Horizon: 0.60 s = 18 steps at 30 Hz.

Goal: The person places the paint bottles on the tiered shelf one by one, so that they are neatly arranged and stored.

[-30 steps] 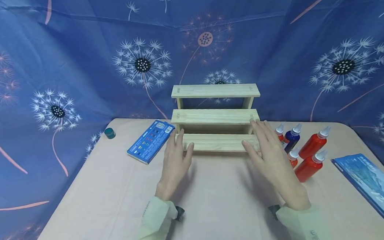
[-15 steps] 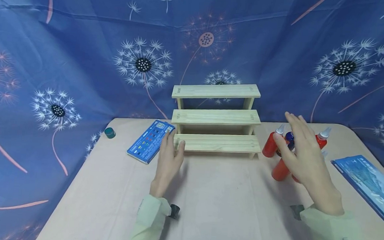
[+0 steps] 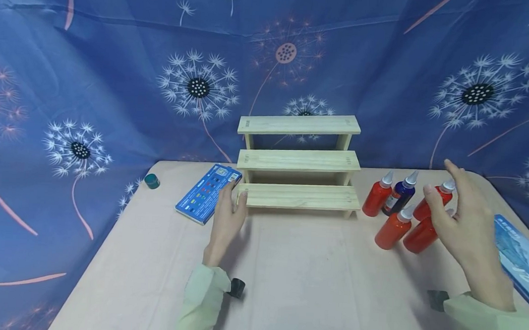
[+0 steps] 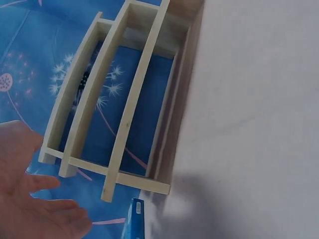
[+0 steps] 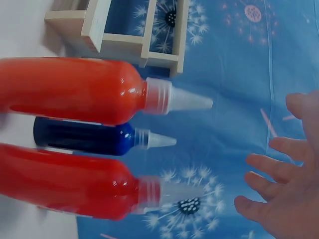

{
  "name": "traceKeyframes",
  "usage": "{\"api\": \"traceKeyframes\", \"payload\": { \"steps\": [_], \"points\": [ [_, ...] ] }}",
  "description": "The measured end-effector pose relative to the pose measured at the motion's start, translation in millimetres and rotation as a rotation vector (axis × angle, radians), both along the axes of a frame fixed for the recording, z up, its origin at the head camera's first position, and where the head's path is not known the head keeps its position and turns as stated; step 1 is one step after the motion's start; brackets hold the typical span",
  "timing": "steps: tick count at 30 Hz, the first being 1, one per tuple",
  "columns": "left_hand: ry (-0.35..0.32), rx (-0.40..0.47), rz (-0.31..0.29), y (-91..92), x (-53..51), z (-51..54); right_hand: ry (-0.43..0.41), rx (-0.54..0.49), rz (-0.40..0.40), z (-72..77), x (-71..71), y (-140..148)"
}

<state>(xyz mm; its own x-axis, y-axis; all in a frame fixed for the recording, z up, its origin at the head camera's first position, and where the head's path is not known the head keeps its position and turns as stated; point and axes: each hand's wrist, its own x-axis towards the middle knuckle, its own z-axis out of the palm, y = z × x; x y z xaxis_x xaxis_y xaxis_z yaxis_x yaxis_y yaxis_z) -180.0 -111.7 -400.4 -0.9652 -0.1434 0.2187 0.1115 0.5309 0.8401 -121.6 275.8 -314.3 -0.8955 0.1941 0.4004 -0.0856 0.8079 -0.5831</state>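
A three-tier wooden shelf (image 3: 298, 159) stands at the back middle of the table. My left hand (image 3: 227, 218), fingers apart and holding nothing, is by the shelf's lower left corner; the left wrist view shows the hand (image 4: 40, 199) beside the shelf's end (image 4: 119, 172). To the right of the shelf stand several bottles: red ones (image 3: 376, 198), (image 3: 392, 232) and a dark blue one (image 3: 399, 197). My right hand (image 3: 474, 233) hovers at the right of the bottles, its fingers spread and empty. In the right wrist view the hand (image 5: 286, 179) is apart from the bottle tips.
A blue box (image 3: 207, 194) lies left of the shelf, with a small teal jar (image 3: 152, 181) farther left. A flat blue pack (image 3: 522, 261) lies at the right edge, partly behind my right hand. Blue patterned cloth (image 3: 138, 76) hangs behind the table.
My right hand has moved right, from the shelf past the bottles. My left hand has shifted slightly left, off the shelf's front. The shelf looks unmoved.
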Motion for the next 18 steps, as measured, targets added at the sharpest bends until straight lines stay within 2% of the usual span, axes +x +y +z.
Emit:
{"api": "traceKeyframes", "payload": {
  "steps": [3,9,15,18],
  "points": [
    [-0.008,0.023,0.005,-1.8,-1.4,-2.9,0.029,-0.059,-0.014,-4.2,1.9,6.9],
    [-0.046,0.111,0.001,-6.1,-5.9,-9.7,0.060,-0.160,-0.092,-15.5,2.0,17.6],
    [-0.122,0.235,0.023,-8.6,-12.0,-15.7,0.026,-0.236,-0.183,-30.1,4.5,29.0],
    [-0.160,0.270,0.048,-9.4,-14.6,-17.3,0.006,-0.263,-0.197,-35.8,6.9,34.6]
  ]
}}
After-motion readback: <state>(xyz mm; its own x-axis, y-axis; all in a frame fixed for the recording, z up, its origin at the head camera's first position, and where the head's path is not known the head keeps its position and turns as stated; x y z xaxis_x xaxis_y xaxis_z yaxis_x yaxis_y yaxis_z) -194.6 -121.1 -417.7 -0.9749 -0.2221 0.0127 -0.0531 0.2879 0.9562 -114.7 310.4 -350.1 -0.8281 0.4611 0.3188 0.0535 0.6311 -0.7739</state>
